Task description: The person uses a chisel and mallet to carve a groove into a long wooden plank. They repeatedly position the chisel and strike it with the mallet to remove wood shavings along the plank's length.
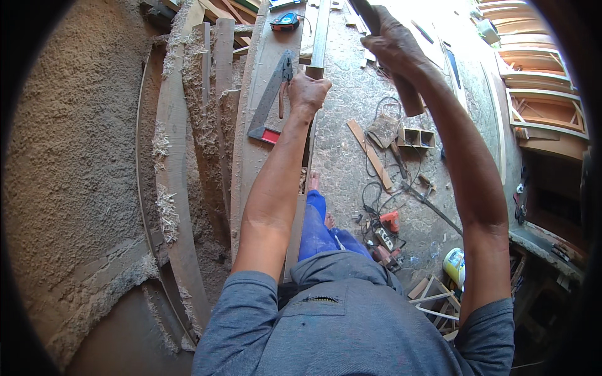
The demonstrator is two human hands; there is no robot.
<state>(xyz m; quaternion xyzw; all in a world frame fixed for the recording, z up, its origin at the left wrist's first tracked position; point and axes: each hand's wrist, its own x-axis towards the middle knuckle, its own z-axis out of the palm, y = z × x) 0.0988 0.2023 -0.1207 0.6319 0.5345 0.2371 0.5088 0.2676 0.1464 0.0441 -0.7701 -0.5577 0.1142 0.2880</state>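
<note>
My left hand [307, 94] is closed in a fist over the right edge of a long workbench plank [251, 182]. It grips a brown wooden piece [315, 73], of which only the top shows. A pale narrow bar [321, 37] runs away beyond it. Raised at the upper right, my right hand [398, 47] is wrapped round a long tool [409, 97] with a thick brown wooden end and a dark far end; its kind is unclear. Left of my left hand lie a metal square [269, 100] with a red inset, dark-jawed pliers [285, 75] and a tape measure [285, 22].
Shaving-covered timbers [169, 138] stand by the rough wall [75, 138] at left. On the floor at right are a wooden strip [370, 156], a compartmented box [417, 138], a red power tool [390, 220], loose cables and a white-yellow bucket [454, 268]. Wooden frames [545, 113] stand farther right.
</note>
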